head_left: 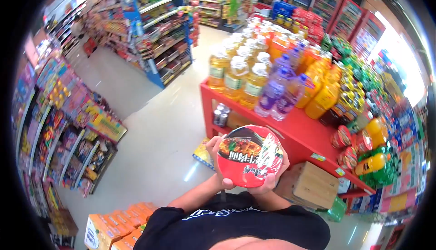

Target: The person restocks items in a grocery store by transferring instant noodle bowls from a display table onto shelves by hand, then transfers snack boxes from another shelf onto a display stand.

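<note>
Head view: holding a round red tub (240, 164) between left hand (214, 146) and right hand (272, 181), above the pale floor (154, 127) and near the red table (297, 124). Could slip on the slick-looking wrap if gripped unevenly; could dent at the rim if squeezed hard. Could topple the purple bottles (273, 93) by the table's edge if swung outward. Appears sealed and undented; bears a food picture and inverted lettering on the lid, partly masked by white glare.

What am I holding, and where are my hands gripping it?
A round red tub, held by its sides between your left hand and right hand.
</note>
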`<state>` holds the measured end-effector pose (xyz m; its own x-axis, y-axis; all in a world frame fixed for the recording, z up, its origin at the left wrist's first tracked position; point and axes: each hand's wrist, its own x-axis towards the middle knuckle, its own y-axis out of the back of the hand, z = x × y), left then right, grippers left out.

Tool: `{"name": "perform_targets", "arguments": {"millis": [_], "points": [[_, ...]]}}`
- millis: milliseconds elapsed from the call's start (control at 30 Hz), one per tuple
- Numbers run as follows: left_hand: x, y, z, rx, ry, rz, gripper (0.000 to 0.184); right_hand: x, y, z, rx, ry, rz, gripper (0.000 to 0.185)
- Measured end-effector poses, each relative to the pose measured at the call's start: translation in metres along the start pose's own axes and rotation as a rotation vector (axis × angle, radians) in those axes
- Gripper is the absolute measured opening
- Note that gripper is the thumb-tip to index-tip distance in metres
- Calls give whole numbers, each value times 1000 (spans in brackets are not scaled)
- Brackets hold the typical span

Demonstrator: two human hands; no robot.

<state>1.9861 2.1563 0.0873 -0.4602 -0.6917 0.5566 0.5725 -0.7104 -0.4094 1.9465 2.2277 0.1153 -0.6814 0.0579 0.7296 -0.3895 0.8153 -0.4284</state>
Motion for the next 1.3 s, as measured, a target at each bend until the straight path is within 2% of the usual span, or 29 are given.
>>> {"name": "perform_targets", "arguments": {"millis": [33, 133, 167, 200, 333, 433, 533, 600, 667, 733, 767, 867, 900, 1000, 1033, 1067, 1100, 1200, 1267, 1300], "points": [[9, 22, 11, 2, -10, 42, 101, -3, -22, 13, -62, 157, -113, 74], [32, 74, 30, 3, -35, 158, 102, -16, -87, 20, 0, 51, -250, 85], [37, 90, 35, 11, -44, 191, 103, -22, -109, 28, -26, 133, -288, 89], [44, 106, 39, 15, -52, 223, 103, -27, -128, 36, -12, 174, -325, 88], [70, 170, 49, 47, -66, 327, 106, -50, -207, 75, 129, 106, -432, 84], [107, 226, 54, 88, -88, 380, 108, -75, -264, 113, 282, -132, -456, 81], [161, 285, 55, 143, -104, 394, 110, -89, -320, 158, 503, -653, -376, 79], [206, 325, 54, 207, -116, 381, 112, -85, -365, 194, 562, -897, -322, 77], [243, 367, 41, 343, -106, 330, 112, -68, -416, 232, 550, -972, -366, 64], [274, 416, 36, 525, -58, 263, 112, -61, -458, 272, 571, -1039, -394, 59], [286, 439, 39, 705, -19, 196, 109, -63, -477, 290, 567, -1054, -427, 56], [318, 507, 43, 907, 205, 111, 104, -58, -535, 343, 509, -1044, -588, 47], [329, 523, 45, 884, 250, 126, 91, -57, -552, 352, 449, -1025, -697, 49], [350, 571, 31, 467, 384, 293, 79, -60, -602, 385, 262, -996, -973, 53], [360, 588, 27, 370, 342, 337, 73, -68, -615, 406, 141, -964, -1091, 53], [370, 609, 21, 314, 367, 369, 73, -77, -631, 426, 20, -922, -1203, 53], [379, 630, 15, 258, 393, 402, 73, -87, -648, 443, 60, -915, -1222, 52], [416, 700, -3, 192, 472, 432, 74, -82, -725, 475, 39, -840, -1459, 51], [449, 753, -6, 191, 566, 422, 75, -89, -777, 501, -9, -845, -1466, 50], [472, 776, -10, 176, 492, 405, 75, -90, -804, 517, -2, -836, -1479, 51]]}}
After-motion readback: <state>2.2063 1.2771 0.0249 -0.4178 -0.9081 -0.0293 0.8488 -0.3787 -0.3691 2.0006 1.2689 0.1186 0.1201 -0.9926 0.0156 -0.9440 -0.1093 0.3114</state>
